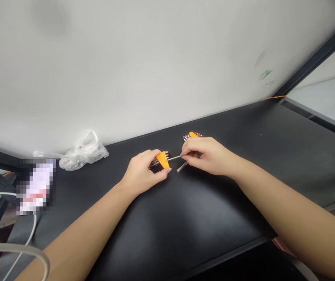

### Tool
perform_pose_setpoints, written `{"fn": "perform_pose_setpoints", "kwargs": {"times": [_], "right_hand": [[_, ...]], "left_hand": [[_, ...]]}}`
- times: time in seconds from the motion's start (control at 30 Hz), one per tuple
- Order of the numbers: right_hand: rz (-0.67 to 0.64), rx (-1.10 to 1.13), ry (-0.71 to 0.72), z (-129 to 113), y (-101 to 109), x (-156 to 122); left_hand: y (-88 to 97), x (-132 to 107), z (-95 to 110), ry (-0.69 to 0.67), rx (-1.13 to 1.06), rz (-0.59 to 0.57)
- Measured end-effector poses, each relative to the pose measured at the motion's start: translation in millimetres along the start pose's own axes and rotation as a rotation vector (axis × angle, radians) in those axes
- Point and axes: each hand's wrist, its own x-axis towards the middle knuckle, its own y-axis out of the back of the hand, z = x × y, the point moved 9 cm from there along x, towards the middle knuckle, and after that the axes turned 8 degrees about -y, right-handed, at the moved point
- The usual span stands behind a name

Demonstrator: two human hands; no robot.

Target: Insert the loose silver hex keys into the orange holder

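Note:
My left hand (144,171) is closed round an orange holder (163,160) with several shiny metal hex keys in it, their bent ends showing beside the thumb and fingers. Between the fingertips of my right hand (204,155) is one thin hex key (174,158), its other end reaching the orange holder. Whether that end sits inside a slot is too small to tell. Just behind my right hand lies a second orange holder (194,134) with metal keys, partly covered by the hand. Below the right fingers, a few thin metal rods (182,167) stick out over the black table.
A crumpled clear plastic bag (84,152) rests against the white wall (155,70) at the back left. A blurred-out phone-like object (35,187) stands at the left, with white cables (34,230) near it. The black table (191,222) ends at a front edge below my hands.

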Motion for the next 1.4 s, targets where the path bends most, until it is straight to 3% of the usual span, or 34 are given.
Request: {"fn": "perform_pose_setpoints", "kwargs": {"times": [0.23,0.5,0.73,0.9,1.13,1.27,1.4], "right_hand": [[0.000,-0.047,0.032,-2,0,0],[0.036,-0.163,0.170,-20,-2,-5],[0.007,-0.075,0.178,-32,-28,-3],[0.049,-0.103,0.103,-16,-21,2],[-0.119,-0.217,-0.128,38,0,3],[-0.256,-0.135,-0.186,51,-8,2],[-0.292,-0.114,-0.183,53,-18,4]], "left_hand": [[1.7,-1,-2,0.013,-0.017,0.009],[-0.5,-1,0,-0.021,0.012,-0.003],[-1.4,-1,8,-0.082,0.056,0.007],[-2.2,-1,4,-0.047,0.040,-0.027],[-1.2,-5,-3,-0.019,0.035,-0.024],[-1.5,-5,-4,-0.027,0.031,-0.028],[-2.8,-4,-3,-0.018,0.028,-0.037]]}}
